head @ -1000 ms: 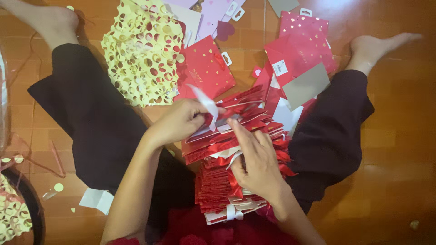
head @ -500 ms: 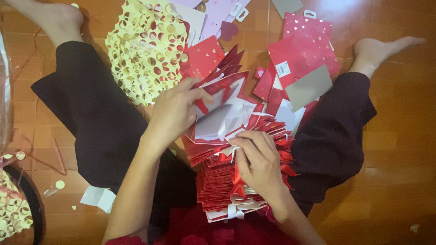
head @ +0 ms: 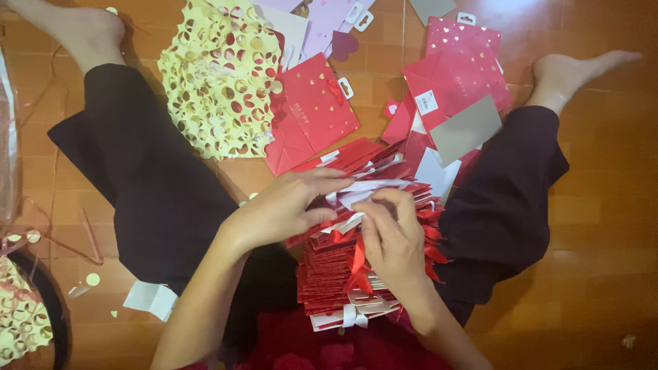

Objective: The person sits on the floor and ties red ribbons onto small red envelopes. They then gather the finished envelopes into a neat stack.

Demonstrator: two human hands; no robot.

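Note:
I sit on a wooden floor with legs spread, and a thick stack of flat red paper gift bags (head: 343, 274) with red and white ribbon handles lies between them. My left hand (head: 284, 205) presses down on the top of the stack, fingers over a flattened red bag. My right hand (head: 391, 240) pinches a white ribbon (head: 367, 188) on the top bag. Both hands touch the same top bag.
A red gift bag with gold hearts (head: 312, 113) lies flat ahead of the stack. A yellow punched-out paper sheet (head: 219, 75) is at upper left. More red bags and a grey card (head: 466, 130) lie at upper right. Pale pink bags (head: 336, 24) sit at the top.
The top bag that my left hand had lifted and fanned open now lies flattened on the stack. Both hands have come together over its white ribbon.

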